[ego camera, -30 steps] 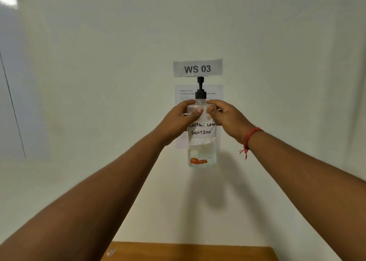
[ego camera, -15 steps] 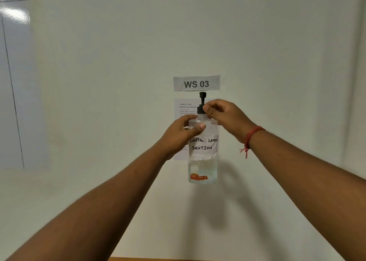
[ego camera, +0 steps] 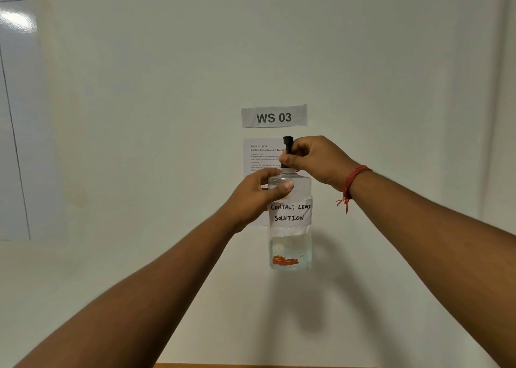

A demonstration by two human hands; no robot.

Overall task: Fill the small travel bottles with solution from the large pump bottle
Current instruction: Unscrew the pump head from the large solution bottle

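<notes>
While left hand (ego camera: pixel 255 197) grips pump bottle (ego camera: pixel 289 228) (upright) — right hand (ego camera: pixel 315 158) pinches pump (ego camera: pixel 288 144).

Instruction sheet (ego camera: pixel 261 155) print illegible

Clear pump bottle (ego camera: pixel 290 245), black pump (ego camera: pixel 288 141)

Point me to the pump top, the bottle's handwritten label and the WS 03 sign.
pump top (ego camera: pixel 288 144), head view, on the black stem above the fingers.
label (ego camera: pixel 290 212), head view, middle of the white paper.
WS 03 sign (ego camera: pixel 274 117), head view, on the lettering.
</notes>
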